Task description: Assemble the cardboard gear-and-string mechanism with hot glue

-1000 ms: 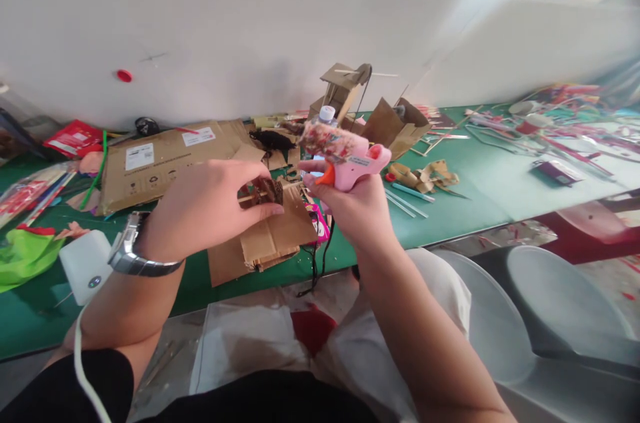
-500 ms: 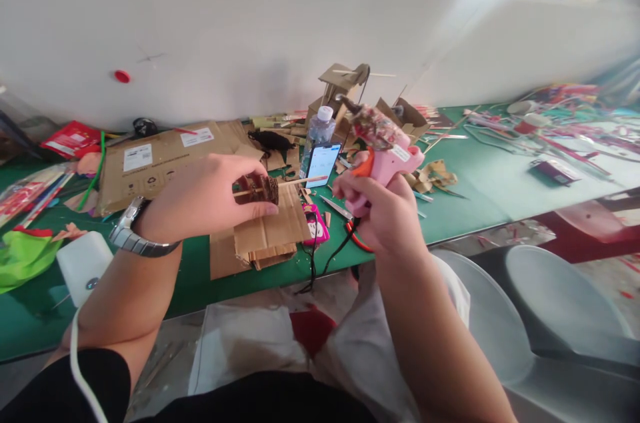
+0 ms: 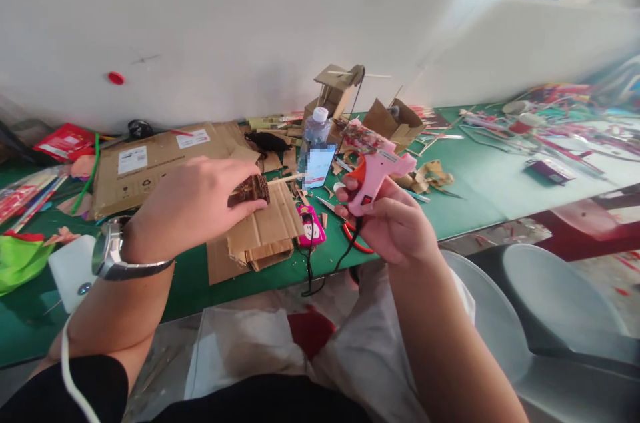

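Note:
My left hand, with a metal watch on the wrist, is closed around a small corrugated cardboard piece. A thin wooden stick runs out of that piece to the right. Below it lies a folded cardboard structure on the table. In my right hand is a pink hot glue gun with an orange trigger; fingers wrap its handle and a black cord hangs from its base. The gun's nozzle points away and left, and its tip is hard to make out against the clutter behind.
A phone leans against a plastic bottle. Scissors and a pink device with a cord lie near the green table's front edge. A large flattened carton is at left, a cardboard model behind. Grey chairs stand at right.
The glue gun has tipped and lowered in my right hand, and its handle side now shows more. My left hand with the cardboard piece has shifted slightly left.

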{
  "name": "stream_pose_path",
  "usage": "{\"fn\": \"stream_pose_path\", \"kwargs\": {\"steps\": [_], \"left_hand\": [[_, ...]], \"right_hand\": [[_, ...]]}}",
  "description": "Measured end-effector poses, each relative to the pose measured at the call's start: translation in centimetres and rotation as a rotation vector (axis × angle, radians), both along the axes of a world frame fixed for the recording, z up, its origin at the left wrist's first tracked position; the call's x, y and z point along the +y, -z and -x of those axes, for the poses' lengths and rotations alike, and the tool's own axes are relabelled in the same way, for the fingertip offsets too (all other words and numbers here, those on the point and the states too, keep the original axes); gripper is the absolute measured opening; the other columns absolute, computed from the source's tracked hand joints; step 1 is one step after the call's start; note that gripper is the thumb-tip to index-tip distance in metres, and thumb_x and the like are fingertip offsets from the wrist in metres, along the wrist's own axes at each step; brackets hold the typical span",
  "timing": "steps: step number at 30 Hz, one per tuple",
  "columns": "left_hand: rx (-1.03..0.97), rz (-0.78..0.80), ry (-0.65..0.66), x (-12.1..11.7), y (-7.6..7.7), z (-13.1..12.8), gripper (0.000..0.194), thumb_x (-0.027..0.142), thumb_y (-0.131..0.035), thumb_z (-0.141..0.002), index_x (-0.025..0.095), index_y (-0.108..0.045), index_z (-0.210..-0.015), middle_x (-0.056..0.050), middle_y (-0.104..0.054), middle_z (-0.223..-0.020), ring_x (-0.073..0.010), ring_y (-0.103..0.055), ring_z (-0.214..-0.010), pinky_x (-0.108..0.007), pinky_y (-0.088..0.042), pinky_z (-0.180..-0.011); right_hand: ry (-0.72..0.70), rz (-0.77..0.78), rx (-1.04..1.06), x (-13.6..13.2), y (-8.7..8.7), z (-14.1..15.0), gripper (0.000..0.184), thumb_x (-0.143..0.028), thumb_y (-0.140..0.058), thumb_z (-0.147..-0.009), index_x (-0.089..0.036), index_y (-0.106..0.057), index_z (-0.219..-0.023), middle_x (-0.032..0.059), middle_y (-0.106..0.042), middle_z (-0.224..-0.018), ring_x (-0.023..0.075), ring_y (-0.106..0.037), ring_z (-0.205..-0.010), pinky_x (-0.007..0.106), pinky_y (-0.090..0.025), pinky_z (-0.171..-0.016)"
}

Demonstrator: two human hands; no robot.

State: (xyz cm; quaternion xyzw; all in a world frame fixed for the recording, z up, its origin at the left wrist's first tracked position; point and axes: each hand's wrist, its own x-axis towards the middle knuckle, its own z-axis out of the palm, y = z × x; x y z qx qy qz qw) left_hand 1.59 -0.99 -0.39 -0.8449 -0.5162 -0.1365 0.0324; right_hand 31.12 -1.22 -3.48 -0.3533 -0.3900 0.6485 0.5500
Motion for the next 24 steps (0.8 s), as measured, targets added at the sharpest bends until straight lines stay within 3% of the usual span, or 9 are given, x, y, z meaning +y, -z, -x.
{"fn": "stream_pose_path", "kwargs": {"steps": [5, 8, 11, 13, 15, 17, 20, 24], "left_hand": [[-0.018, -0.010, -0.016, -0.3, 0.0, -0.6, 0.041, 0.062, -0.062, -0.099, 0.030, -0.071, -0.123, -0.006, -0.083, -0.111, -0.0316, -0.077, -0.092, -0.040, -0.048, -0.070], [-0.027, -0.041, -0.043, -0.1, 0.1, -1.1, 0.035, 0.058, -0.062, -0.099, 0.029, -0.072, -0.115, -0.005, -0.083, -0.109, -0.0289, -0.076, -0.089, -0.038, -0.044, -0.067], [-0.055, -0.035, -0.055, 0.2, 0.2, -1.3, 0.030, 0.053, -0.063, -0.097, 0.028, -0.073, -0.110, -0.005, -0.083, -0.105, -0.0274, -0.075, -0.088, -0.037, -0.043, -0.067], [-0.074, -0.022, -0.061, 0.3, 0.2, -1.3, 0.027, 0.050, -0.063, -0.095, 0.028, -0.074, -0.108, -0.005, -0.083, -0.103, -0.0269, -0.074, -0.087, -0.037, -0.042, -0.067], [-0.088, -0.016, -0.063, 0.3, 0.2, -1.3, 0.026, 0.048, -0.064, -0.094, 0.028, -0.074, -0.106, -0.004, -0.082, -0.102, -0.0267, -0.074, -0.086, -0.036, -0.042, -0.067], [-0.104, -0.019, -0.063, 0.3, 0.2, -1.2, 0.025, 0.047, -0.065, -0.093, 0.028, -0.074, -0.106, -0.004, -0.082, -0.103, -0.0261, -0.073, -0.084, -0.036, -0.041, -0.066], [-0.128, -0.021, -0.064, 0.3, 0.2, -1.2, 0.025, 0.047, -0.065, -0.092, 0.028, -0.075, -0.105, -0.004, -0.082, -0.101, -0.0258, -0.073, -0.082, -0.036, -0.041, -0.066], [-0.144, -0.006, -0.041, 0.4, 0.3, -1.0, 0.026, 0.047, -0.063, -0.092, 0.027, -0.073, -0.105, -0.004, -0.081, -0.097, -0.0257, -0.072, -0.082, -0.036, -0.040, -0.067]], "right_hand": [[0.009, -0.066, -0.096, 0.2, 0.9, 1.1, 0.032, -0.018, -0.090, -0.066, -0.022, -0.070, -0.090, 0.0000, -0.068, -0.086, 0.0125, -0.061, -0.069, 0.025, -0.048, -0.055], [-0.092, -0.093, -0.140, 0.2, 0.8, 2.8, 0.034, -0.026, -0.095, -0.071, -0.022, -0.071, -0.096, -0.0010, -0.068, -0.077, 0.0117, -0.058, -0.057, 0.024, -0.040, -0.045], [-0.187, -0.121, -0.157, 0.1, 0.3, 4.6, 0.034, -0.036, -0.089, -0.082, -0.022, -0.073, -0.107, 0.0007, -0.071, -0.074, 0.0170, -0.067, -0.060, 0.027, -0.045, -0.047], [-0.181, -0.153, -0.151, 0.1, -0.2, 5.1, 0.027, -0.039, -0.087, -0.085, -0.022, -0.072, -0.099, 0.0006, -0.070, -0.073, 0.0173, -0.068, -0.061, 0.029, -0.049, -0.051], [-0.077, -0.169, -0.129, 0.4, -0.6, 4.6, 0.026, -0.037, -0.088, -0.082, -0.022, -0.068, -0.088, -0.0013, -0.067, -0.073, 0.0143, -0.064, -0.058, 0.029, -0.048, -0.052], [0.058, -0.150, -0.082, 1.3, -0.7, 2.6, 0.028, -0.033, -0.089, -0.075, -0.023, -0.065, -0.085, -0.0024, -0.064, -0.078, 0.0113, -0.059, -0.057, 0.029, -0.045, -0.052], [0.146, -0.121, -0.084, 3.8, 0.3, -2.8, 0.025, -0.033, -0.080, -0.072, -0.023, -0.066, -0.090, -0.0007, -0.060, -0.079, 0.0112, -0.053, -0.055, 0.033, -0.042, -0.050], [0.360, -0.449, -0.516, 7.8, 3.0, -11.3, 0.032, -0.052, -0.071, -0.087, -0.025, -0.059, -0.076, 0.0009, -0.053, -0.058, 0.0167, -0.058, -0.050, 0.038, -0.048, -0.050]]}}
